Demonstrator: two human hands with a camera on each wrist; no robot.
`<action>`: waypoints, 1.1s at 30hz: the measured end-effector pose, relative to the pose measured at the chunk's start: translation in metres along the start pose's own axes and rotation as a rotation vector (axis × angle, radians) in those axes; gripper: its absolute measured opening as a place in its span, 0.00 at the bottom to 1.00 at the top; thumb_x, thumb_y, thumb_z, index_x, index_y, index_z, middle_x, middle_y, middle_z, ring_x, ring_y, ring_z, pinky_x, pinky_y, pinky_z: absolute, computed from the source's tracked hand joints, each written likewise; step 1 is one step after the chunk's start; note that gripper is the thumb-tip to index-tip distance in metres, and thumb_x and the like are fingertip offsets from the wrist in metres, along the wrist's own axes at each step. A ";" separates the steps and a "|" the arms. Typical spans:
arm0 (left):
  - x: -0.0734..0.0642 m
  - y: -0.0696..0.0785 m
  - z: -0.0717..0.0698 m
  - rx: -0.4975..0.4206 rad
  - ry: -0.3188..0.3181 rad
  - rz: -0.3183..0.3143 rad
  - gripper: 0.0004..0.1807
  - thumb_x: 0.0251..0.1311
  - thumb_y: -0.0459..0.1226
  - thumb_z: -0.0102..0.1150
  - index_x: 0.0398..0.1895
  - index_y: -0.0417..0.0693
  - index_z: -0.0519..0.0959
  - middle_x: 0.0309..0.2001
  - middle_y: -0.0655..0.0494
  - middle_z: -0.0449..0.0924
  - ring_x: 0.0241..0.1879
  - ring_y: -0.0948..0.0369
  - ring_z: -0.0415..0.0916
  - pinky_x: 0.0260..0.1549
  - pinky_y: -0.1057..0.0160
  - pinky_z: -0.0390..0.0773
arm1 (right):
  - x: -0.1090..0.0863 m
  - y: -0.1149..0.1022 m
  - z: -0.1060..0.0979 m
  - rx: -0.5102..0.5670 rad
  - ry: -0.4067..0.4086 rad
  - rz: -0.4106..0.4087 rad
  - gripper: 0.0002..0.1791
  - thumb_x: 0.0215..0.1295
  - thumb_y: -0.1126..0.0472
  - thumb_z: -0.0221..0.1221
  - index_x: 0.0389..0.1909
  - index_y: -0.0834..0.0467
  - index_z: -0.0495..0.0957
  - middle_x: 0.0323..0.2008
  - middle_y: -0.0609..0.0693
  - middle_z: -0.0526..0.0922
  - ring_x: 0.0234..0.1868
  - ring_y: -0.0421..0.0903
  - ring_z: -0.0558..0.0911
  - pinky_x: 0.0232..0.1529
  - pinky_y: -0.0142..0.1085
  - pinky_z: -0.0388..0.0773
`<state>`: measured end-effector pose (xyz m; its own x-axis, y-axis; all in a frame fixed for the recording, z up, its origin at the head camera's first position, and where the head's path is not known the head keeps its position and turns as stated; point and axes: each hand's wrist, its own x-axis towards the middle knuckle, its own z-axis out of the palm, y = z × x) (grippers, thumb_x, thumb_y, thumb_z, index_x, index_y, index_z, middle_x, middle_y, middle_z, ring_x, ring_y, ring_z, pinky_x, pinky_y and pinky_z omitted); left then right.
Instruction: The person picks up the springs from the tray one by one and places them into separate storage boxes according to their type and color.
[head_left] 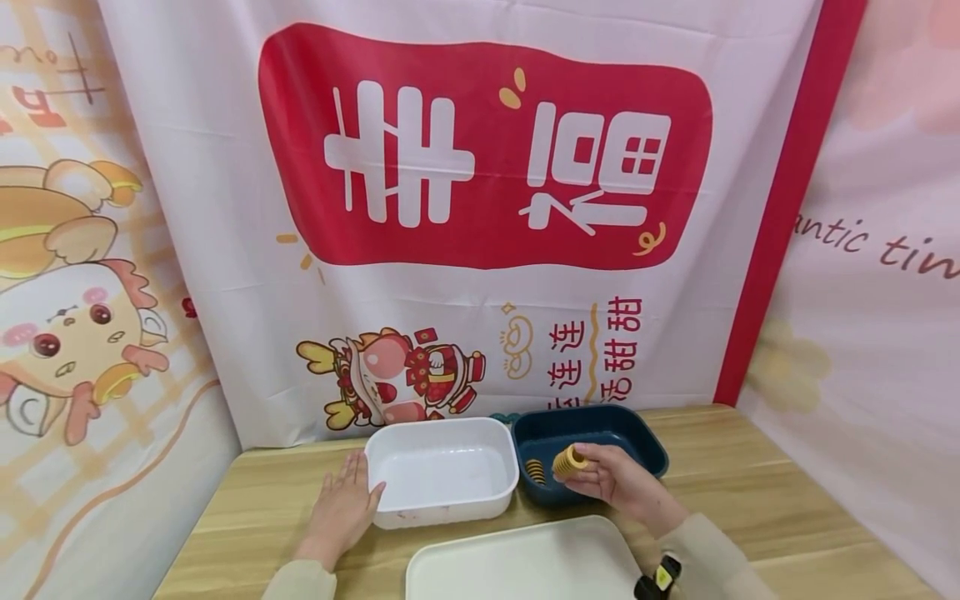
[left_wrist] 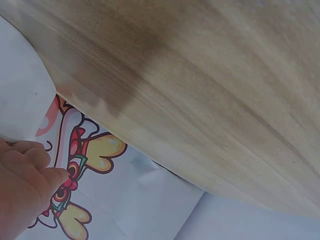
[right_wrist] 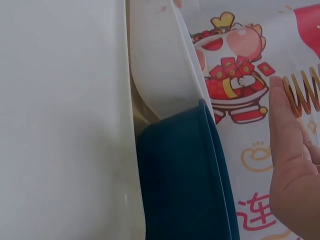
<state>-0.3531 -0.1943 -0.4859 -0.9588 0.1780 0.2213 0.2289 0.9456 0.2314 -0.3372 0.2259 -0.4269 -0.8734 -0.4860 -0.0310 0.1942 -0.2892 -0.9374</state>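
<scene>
Lower centre: white rectangular plastic tub (head_left: 442, 512); just right, dark-blue rectangular plastic tub (head_left: 577, 426). At white rim's left: left hand (head_left: 340, 504), fingers extended. Over blue tub, well apart: right hand (head_left: 621, 483), pinching yellow cylindrical coil spring (head_left: 568, 462), left of it in tub, matching yellow spring (head_left: 535, 472). Could slip from fingertip pinch, or snag if lowered onto matching coils.

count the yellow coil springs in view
2: one spring held in the right hand, another spring inside the dark blue bin. More could be hidden behind that hand or the bin's near wall.
</scene>
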 end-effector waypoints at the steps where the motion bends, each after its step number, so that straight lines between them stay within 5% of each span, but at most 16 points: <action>1: 0.000 0.000 0.000 -0.001 -0.001 0.000 0.37 0.71 0.47 0.41 0.67 0.21 0.52 0.69 0.28 0.50 0.68 0.36 0.48 0.64 0.35 0.46 | 0.002 0.000 -0.001 0.000 0.026 0.001 0.13 0.73 0.59 0.48 0.42 0.60 0.80 0.41 0.57 0.85 0.45 0.50 0.84 0.52 0.42 0.77; 10: -0.001 0.001 -0.002 -0.003 -0.010 -0.006 0.37 0.71 0.46 0.41 0.67 0.21 0.52 0.69 0.27 0.49 0.68 0.36 0.48 0.64 0.35 0.46 | 0.010 0.000 -0.018 0.020 0.210 0.004 0.12 0.70 0.55 0.54 0.45 0.60 0.77 0.41 0.58 0.85 0.45 0.52 0.84 0.53 0.44 0.76; 20: -0.001 0.003 -0.004 -0.010 -0.004 -0.006 0.37 0.71 0.47 0.42 0.67 0.20 0.52 0.68 0.27 0.50 0.68 0.36 0.48 0.64 0.35 0.46 | 0.023 0.004 -0.032 -0.083 0.357 0.004 0.15 0.67 0.55 0.59 0.46 0.61 0.78 0.39 0.54 0.84 0.43 0.48 0.83 0.53 0.41 0.77; 26: -0.002 0.004 -0.006 -0.005 -0.011 -0.002 0.37 0.72 0.47 0.41 0.67 0.20 0.52 0.68 0.27 0.50 0.68 0.36 0.48 0.64 0.35 0.46 | 0.035 0.010 -0.031 -0.368 0.488 0.019 0.21 0.59 0.53 0.65 0.44 0.67 0.81 0.38 0.52 0.84 0.40 0.47 0.83 0.48 0.40 0.80; 33: -0.002 0.003 -0.004 -0.009 0.019 0.012 0.36 0.71 0.46 0.43 0.66 0.19 0.54 0.68 0.26 0.51 0.68 0.35 0.50 0.64 0.34 0.47 | 0.046 0.018 -0.029 -0.731 0.509 0.050 0.20 0.52 0.57 0.71 0.40 0.66 0.81 0.36 0.52 0.83 0.36 0.46 0.81 0.47 0.46 0.80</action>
<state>-0.3502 -0.1933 -0.4818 -0.9526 0.1837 0.2424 0.2419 0.9408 0.2376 -0.3867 0.2217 -0.4556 -0.9979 -0.0081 -0.0648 0.0560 0.4054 -0.9124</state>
